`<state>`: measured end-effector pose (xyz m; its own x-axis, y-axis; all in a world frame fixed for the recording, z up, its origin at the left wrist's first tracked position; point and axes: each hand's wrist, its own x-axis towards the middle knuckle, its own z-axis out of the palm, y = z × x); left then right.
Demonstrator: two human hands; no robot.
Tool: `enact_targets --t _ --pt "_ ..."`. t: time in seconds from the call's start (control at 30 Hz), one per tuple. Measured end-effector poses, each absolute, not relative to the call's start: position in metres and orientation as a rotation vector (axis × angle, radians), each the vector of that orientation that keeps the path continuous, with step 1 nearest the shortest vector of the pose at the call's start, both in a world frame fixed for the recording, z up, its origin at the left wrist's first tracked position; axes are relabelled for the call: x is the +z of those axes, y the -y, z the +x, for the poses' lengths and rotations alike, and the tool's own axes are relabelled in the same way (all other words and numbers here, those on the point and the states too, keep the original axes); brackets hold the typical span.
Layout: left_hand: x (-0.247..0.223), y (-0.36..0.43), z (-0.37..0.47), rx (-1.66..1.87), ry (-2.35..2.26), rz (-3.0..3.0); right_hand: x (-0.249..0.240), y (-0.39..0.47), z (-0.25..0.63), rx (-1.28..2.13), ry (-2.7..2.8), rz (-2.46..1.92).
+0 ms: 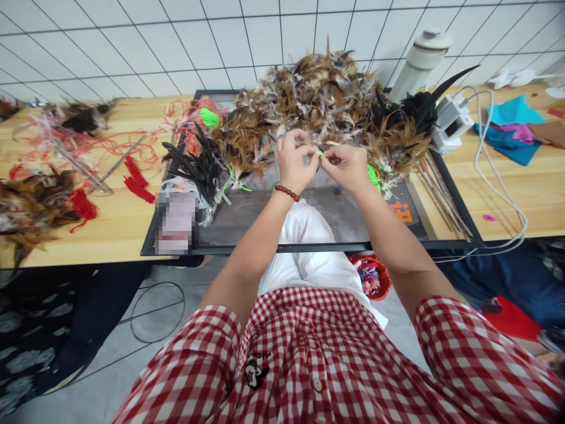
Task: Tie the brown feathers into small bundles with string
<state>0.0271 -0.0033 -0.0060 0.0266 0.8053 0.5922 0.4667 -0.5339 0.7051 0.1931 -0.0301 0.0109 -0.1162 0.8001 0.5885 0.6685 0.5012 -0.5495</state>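
My left hand [296, 160] and my right hand [346, 166] meet above the black-framed tray [282, 227]. Both hands pinch a short bit of bright green yarn [321, 154] between thumb and forefinger; a thin pale feather stem seems to lie there too, too small to make out. Behind them spreads a large heap of brown feathers [304, 100]. To the left of my hands lie long black feathers [203, 162] and feather bunches with green ties. Beside my right wrist is a tangle of green yarn [374, 175].
A pale bottle [419, 65] and a white power adapter [452, 123] with a looping cable stand at the right. Thin sticks [445, 197] lie along the tray's right side. A blurred phone-like object [176, 221] sits front left. Below the table is a red basket [375, 277]. People sit on both sides.
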Motion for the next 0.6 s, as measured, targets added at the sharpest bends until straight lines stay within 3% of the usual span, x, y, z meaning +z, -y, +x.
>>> enact_targets --t 0.2,0.43,0.6 --pt "-0.005 0.013 0.026 1.495 -1.312 2.171 0.018 0.040 0.178 0.335 1.740 -1.151" --pt "-0.003 0.011 0.028 1.552 -1.229 2.151 0.019 0.034 0.175 0.947 1.378 -0.954" --pt "-0.007 0.009 0.029 1.564 -1.214 2.170 0.014 0.027 0.174 1.078 1.251 -0.876"
